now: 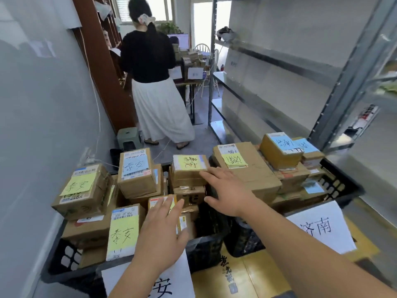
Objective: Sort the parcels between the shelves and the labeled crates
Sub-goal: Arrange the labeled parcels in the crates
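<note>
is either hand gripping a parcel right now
No, the left hand and the right hand both reach over the boxes in the left crate with fingers spread straight, curled round nothing.

matt cardboard parcels (137, 173), black plastic crate (335, 186)

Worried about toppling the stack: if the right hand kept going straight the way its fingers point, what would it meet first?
Probably the small box with the yellow note: the right hand has its fingertips at that box's near corner, though depth is unclear.
</note>
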